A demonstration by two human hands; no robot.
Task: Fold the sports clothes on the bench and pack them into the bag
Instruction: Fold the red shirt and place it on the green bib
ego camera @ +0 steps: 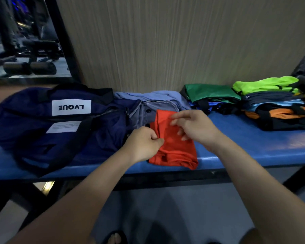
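The left hand (pixel 144 143) pinched the folded red shirt's (pixel 174 150) edge on the blue table (pixel 245 138), beside the navy bag (pixel 51 124); the blurred right hand (pixel 192 125) hovered loosely curled, its grip unclear.

Left hand (pixel 144 144) pinched (right hand (pixel 195 127) loosely curled).

A white rectangular label (pixel 71 107) on the side of a dark navy bag (pixel 33 131) carries the word "LVQUE" in bold black capital letters. The word appears upside down from the wearer's viewpoint. Just below it on the same bag sits a second, paler label (pixel 63 127) with several lines of small print, too blurred to read. No other writing, numbers or signs can be read.
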